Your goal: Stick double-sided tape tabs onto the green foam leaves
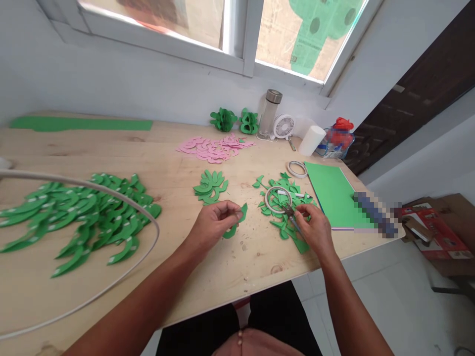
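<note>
My left hand (pixel 218 220), fingers pinched together, holds a curved green paper piece (pixel 230 231) above the table. On the right, my right hand (pixel 314 228) is closed round the handle end of a pair of scissors (pixel 290 214); the fingers partly hide it. The scissors lie over a heap of green scraps (pixel 284 230), with their tip beside a white tape roll (pixel 267 201). Just beyond my left hand is a small stack of green petal-shaped cutouts (pixel 211 187).
Many green strips with white patches (pixel 92 212) cover the left, crossed by a white cable (pixel 152 217). Pink cutouts (pixel 213 148), a glass bottle (pixel 269 113), a small fan (pixel 284 126) and another tape roll (pixel 297 169) stand or lie behind. Green sheets (pixel 330 193) lie right.
</note>
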`<state>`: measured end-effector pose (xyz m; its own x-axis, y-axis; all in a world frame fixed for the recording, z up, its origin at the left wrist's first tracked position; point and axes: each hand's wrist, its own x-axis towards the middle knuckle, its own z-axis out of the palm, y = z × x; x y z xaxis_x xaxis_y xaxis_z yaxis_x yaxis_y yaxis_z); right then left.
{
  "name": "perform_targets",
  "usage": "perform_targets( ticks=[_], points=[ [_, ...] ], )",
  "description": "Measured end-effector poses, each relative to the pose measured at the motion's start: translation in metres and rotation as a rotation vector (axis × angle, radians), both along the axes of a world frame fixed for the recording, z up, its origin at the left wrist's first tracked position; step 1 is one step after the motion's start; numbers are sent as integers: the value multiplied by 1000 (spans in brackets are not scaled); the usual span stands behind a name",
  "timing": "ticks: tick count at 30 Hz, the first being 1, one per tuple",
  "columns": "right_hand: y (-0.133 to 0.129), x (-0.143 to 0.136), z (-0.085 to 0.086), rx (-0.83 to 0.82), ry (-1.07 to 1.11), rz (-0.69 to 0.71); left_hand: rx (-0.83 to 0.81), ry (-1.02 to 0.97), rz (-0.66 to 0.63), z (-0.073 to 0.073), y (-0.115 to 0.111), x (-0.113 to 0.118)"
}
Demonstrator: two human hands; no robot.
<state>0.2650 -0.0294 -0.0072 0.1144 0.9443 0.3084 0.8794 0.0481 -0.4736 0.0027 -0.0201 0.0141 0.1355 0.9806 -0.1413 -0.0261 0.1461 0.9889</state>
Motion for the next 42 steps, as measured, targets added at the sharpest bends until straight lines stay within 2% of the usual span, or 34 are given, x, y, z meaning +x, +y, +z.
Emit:
perform_targets(
  ticks=[7,14,22,26,29,33,37,39,42],
  points=[
    [-1,4,-13,-71,-222,33,-6,3,-8,0,1,0],
    [2,2,-13,-64,-286,62,-39,-35,-55,-2,2,2],
    [0,-1,-18,-22,-247,68,-23,-31,-19,-1,1,2],
    [0,1,-14,18,-161,68,-39,-31,-28,-1,1,2],
    [1,3,-6,25,-30,2,-52,-37,-40,-2,2,2],
    [7,5,0,-52,298,-61,-52,-30,-44,-4,3,1],
    [21,7,-3,-172,595,-69,-70,-19,-60,-6,4,1],
    [29,8,-6,-193,598,-67,-79,-19,-55,-6,4,1],
    [39,12,-7,-156,446,-48,-95,-16,-55,-6,5,1]
  ],
)
